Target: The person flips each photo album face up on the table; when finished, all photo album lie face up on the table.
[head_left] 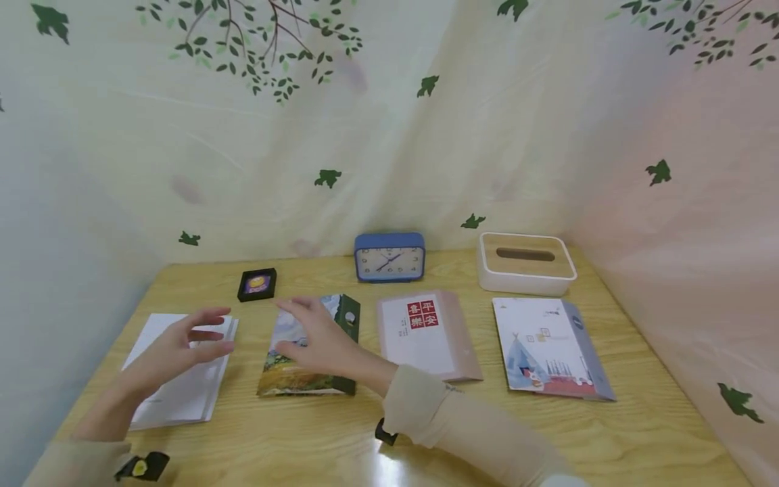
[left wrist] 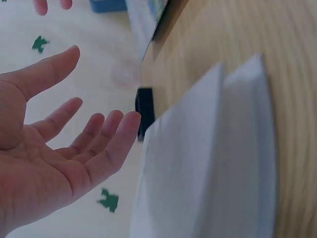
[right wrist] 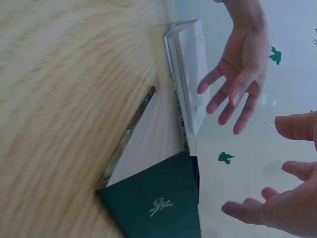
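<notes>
My left hand (head_left: 176,348) hovers over a white booklet (head_left: 182,396) at the left of the table, its fingers relaxed and holding nothing. In the left wrist view the booklet's cover (left wrist: 183,144) stands slightly raised from the pages. Over a landscape-printed folder-like cover (head_left: 295,382) with a dark green edge is my right hand (head_left: 322,341), fingers spread and apart from it. The right wrist view shows a green flap (right wrist: 163,198) with a small pale emblem, and a wedge-shaped gap beneath the cover. Part of the printed cover is hidden behind the right hand.
A small black-framed picture (head_left: 257,285), a blue alarm clock (head_left: 389,258) and a white tissue box (head_left: 526,281) line the back. Right of my hands lie a booklet with red characters (head_left: 420,345) and one with a tent drawing (head_left: 548,358). A leaf-print curtain (head_left: 395,135) surrounds the table.
</notes>
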### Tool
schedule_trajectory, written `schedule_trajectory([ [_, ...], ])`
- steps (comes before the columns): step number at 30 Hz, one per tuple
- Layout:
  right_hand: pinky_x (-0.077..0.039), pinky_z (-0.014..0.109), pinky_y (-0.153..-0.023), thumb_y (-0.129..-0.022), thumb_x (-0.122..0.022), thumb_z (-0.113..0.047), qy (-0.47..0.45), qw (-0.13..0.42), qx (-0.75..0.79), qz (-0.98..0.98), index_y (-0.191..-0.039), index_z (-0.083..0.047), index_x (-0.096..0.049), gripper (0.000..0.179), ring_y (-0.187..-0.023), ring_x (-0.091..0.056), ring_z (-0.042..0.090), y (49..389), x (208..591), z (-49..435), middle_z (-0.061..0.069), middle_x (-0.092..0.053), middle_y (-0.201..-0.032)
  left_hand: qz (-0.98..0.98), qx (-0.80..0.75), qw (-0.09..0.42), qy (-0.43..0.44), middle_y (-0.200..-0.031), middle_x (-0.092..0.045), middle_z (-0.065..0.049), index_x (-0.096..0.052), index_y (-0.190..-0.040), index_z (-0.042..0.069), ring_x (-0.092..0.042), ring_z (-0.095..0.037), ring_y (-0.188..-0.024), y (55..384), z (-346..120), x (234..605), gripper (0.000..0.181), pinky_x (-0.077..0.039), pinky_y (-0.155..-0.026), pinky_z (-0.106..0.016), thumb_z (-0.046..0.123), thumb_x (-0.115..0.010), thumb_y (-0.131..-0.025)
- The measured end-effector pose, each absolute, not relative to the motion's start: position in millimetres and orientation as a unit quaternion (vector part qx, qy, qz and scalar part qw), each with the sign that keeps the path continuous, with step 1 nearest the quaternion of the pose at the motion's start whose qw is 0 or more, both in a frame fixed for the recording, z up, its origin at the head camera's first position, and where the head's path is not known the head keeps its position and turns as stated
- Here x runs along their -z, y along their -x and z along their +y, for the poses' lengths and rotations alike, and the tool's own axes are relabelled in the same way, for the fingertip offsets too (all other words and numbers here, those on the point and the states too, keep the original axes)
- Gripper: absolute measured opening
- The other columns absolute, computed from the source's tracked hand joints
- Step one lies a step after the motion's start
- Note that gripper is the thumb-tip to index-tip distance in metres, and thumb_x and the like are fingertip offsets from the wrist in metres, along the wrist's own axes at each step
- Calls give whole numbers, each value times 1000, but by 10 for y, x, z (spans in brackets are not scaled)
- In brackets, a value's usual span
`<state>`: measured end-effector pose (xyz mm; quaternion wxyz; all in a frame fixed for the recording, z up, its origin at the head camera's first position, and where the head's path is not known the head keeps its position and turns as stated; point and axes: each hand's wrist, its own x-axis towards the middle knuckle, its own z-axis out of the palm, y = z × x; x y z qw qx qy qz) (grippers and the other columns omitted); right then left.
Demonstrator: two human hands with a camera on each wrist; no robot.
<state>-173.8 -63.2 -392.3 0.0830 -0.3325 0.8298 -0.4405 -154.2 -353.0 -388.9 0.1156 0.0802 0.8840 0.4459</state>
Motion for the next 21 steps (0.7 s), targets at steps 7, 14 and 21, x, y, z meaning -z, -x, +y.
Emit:
schedule_trajectory([
  [7, -33, 65, -110, -101, -65, -31, 307, 94, 451, 833, -161, -20, -29, 71, -151, -18, 37, 1681, 4092, -283, 15, -15, -166, 835, -515, 192, -34, -155, -22, -32, -17, -159, 3, -44, -44, -128, 1558, -3222, 4151, 86, -59, -82, -41, 24, -72, -97],
  [14, -34, 64, -110, -102, -62, -34, 278, 147, 477, 821, -163, -19, -20, 75, -152, -16, 36, 1713, 4235, -140, 17, -5, -167, 815, -539, 214, -8, -156, -19, -34, -9, -161, 4, -37, -52, -136, 1514, -3146, 4249, 90, -59, -84, -43, 23, -70, -98],
  [21, -32, 64, -112, -102, -63, -34, 241, 181, 498, 813, -164, -22, -18, 77, -153, -12, 33, 1733, 4286, -31, 13, -1, -169, 802, -550, 235, -15, -156, -23, -32, -7, -162, 8, -49, -44, -129, 1536, -3028, 4285, 89, -59, -84, -45, 28, -68, -100],
])
